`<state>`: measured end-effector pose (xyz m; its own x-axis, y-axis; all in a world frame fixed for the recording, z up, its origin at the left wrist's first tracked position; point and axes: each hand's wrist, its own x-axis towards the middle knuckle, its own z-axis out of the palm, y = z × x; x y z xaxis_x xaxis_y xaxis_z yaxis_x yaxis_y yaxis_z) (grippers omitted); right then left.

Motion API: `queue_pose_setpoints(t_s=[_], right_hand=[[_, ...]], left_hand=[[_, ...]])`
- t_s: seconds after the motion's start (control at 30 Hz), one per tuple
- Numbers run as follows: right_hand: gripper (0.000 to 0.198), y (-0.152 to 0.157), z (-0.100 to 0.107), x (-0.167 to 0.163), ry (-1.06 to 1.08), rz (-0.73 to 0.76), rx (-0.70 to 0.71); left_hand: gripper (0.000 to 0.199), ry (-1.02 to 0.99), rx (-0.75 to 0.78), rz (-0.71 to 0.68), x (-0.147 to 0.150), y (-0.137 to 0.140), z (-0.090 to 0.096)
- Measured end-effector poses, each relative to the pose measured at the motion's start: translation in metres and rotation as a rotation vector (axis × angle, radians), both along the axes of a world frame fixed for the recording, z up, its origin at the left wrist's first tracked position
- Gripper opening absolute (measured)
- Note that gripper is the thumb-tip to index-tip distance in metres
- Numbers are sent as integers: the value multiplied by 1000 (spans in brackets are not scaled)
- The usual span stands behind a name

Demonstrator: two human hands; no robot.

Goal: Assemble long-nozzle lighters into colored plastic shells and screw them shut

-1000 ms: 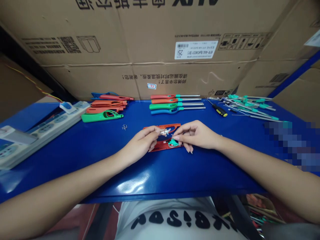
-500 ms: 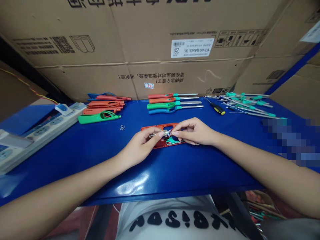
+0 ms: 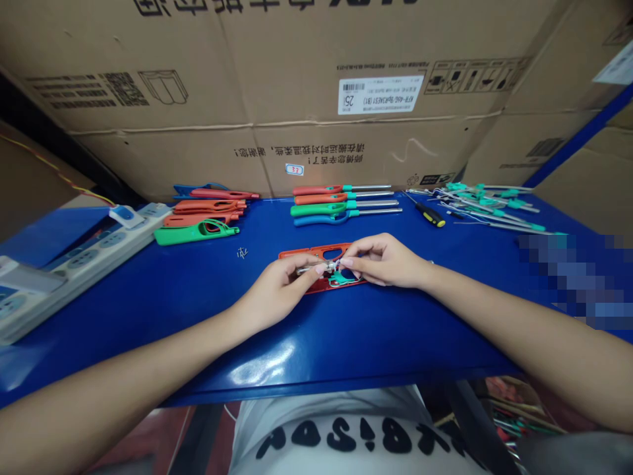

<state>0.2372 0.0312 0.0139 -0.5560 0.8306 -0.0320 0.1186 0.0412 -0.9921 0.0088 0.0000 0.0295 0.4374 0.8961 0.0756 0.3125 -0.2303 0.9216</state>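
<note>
Landmark: the red casing (image 3: pixel 321 286), lying open on the blue table (image 3: pixel 346 349), its two halves side by side. Nearer half carries a teal part (image 3: pixel 335 278) with thin pale wire or tubing looping out. Seating unclear; fingers cover much of it.

Left hand (image 3: pixel 277 287): over the casing's left part, thumb and fingers closed in a pinch on a small clear tube (image 3: pixel 330 266), held above the casing. Right hand (image 3: pixel 383 264): at the casing's right end, thumb and forefinger drawn nearly together at the tube's tip, other fingers loosely curled. Cannot tell whether it grips the tip or only touches it.

Risks, as judged:
- Tube looks smooth and the hold is narrow; a hard push or twist at the tip could make it slip or roll.
- Dropped, it would likely land on the teal part and jog it.
- Right fingers hang close to the loop; a snag could drag the teal part loose.
- Casing looks unclamped; a knuckle could slide it.
- Loose screws (image 3: pixel 242 253) lie left of the casing, near the left hand; a sideways sweep could scatter them.
- Screwdriver (image 3: pixel 432 216), beyond the casing to the right: little risk, well apart from both hands.
</note>
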Motion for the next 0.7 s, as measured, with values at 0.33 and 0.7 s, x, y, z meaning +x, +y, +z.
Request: queue_pose_setpoints(t_s=[0.33, 0.7], right_hand=[[46, -5, 1, -4, -30, -62, 14], [36, -7, -2, -6, -74, -96, 159]], left_hand=[[34, -5, -5, 23, 1, -1, -10], [25, -64, -6, -3, 1, 0, -9]])
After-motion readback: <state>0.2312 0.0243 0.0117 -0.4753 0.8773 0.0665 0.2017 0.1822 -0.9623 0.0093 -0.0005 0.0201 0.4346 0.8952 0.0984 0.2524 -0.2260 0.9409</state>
